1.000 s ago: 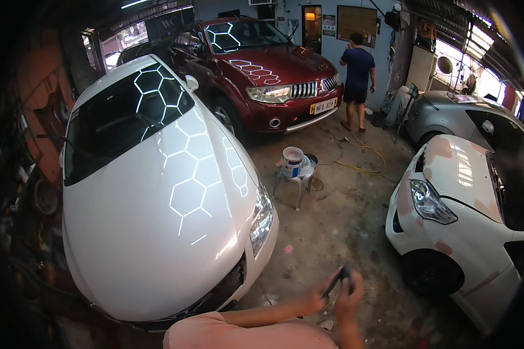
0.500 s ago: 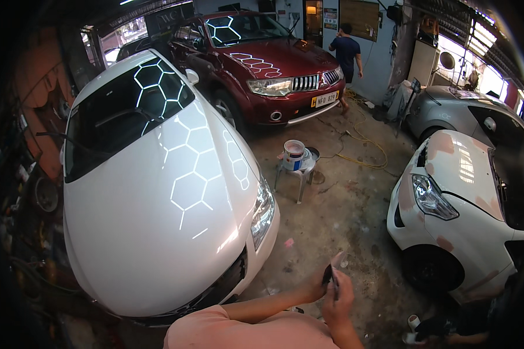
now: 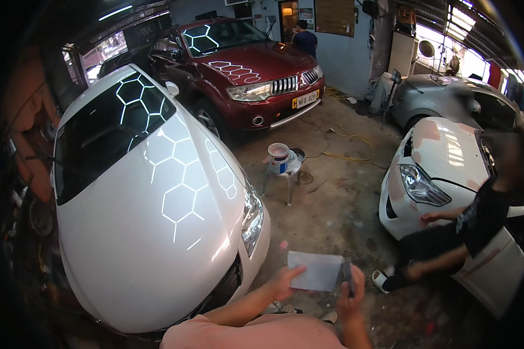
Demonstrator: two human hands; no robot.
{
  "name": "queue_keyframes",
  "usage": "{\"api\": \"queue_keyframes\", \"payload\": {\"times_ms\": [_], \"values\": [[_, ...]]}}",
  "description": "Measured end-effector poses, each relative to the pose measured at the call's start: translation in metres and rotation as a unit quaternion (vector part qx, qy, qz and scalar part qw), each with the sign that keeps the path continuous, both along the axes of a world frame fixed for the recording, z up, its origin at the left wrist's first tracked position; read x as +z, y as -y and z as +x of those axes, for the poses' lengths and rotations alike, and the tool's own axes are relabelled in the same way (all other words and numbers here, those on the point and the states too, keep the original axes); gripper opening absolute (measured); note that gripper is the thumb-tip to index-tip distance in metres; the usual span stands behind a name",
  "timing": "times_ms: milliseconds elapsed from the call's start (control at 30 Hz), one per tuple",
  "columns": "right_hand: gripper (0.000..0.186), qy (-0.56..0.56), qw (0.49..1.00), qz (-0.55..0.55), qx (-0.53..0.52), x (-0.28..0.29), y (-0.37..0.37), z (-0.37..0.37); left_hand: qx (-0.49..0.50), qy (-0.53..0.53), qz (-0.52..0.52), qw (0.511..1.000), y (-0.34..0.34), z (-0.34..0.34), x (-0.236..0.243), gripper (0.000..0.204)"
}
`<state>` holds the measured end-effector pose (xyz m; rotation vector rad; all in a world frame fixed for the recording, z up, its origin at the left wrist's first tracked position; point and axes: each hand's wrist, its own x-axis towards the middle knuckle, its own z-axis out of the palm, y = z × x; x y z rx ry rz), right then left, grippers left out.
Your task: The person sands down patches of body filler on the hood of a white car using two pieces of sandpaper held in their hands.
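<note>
A pale grey rectangular sheet (image 3: 317,271) is spread out in front of me, over the floor beside the white car's front corner. My left hand (image 3: 284,283) grips its left edge, thumb on top and fingers underneath. At the sheet's right edge, my right hand (image 3: 351,289) is closed around a small dark slab-like piece (image 3: 348,273), held upright. Whether my right fingers also pinch the sheet is hard to make out.
The white car (image 3: 140,250) stands close on my left, a dark red SUV (image 3: 262,64) behind it. A paint bucket (image 3: 278,158) sits on a stool (image 3: 285,179). A yellow cord (image 3: 349,158) lies on the floor. A person in black (image 3: 477,227) is by the patched white car (image 3: 442,157) on the right.
My hands have moved apart, and the sheet now shows flat between them. The person in black has come into view at right. The distant person has moved behind the red SUV.
</note>
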<state>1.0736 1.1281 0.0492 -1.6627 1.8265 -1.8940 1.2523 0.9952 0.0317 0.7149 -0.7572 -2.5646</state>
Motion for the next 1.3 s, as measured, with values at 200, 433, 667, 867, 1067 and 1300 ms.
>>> {"api": "queue_keyframes", "payload": {"times_ms": [200, 433, 667, 867, 1067, 1300], "values": [[0.038, -0.061, 0.995, -0.035, 0.064, 0.003, -0.009, 0.006, -0.005, -0.032, -0.024, 0.999, 0.025, 0.004, 0.000, 0.044], [0.051, 0.331, 0.940, -0.071, 0.038, -0.024, -0.012, -0.007, -0.102, 0.043, -0.076, 0.991, -0.011, -0.006, -0.026, 0.049], [0.051, 0.397, 0.916, -0.061, -0.014, -0.121, -0.019, 0.006, 0.145, 0.078, -0.299, 0.940, -0.034, -0.056, -0.039, 0.059], [0.050, 0.331, 0.942, -0.047, 0.038, -0.029, -0.011, 0.020, -0.010, -0.042, -0.499, 0.866, -0.033, -0.058, -0.032, 0.067], [0.034, 0.297, 0.954, 0.024, 0.018, -0.010, -0.027, 0.015, -0.097, 0.016, -0.509, 0.855, -0.047, -0.050, -0.057, 0.063], [0.034, -0.092, 0.994, 0.052, -0.007, -0.001, -0.020, 0.009, -0.100, 0.079, -0.507, 0.852, -0.045, -0.050, -0.036, 0.062]]}}
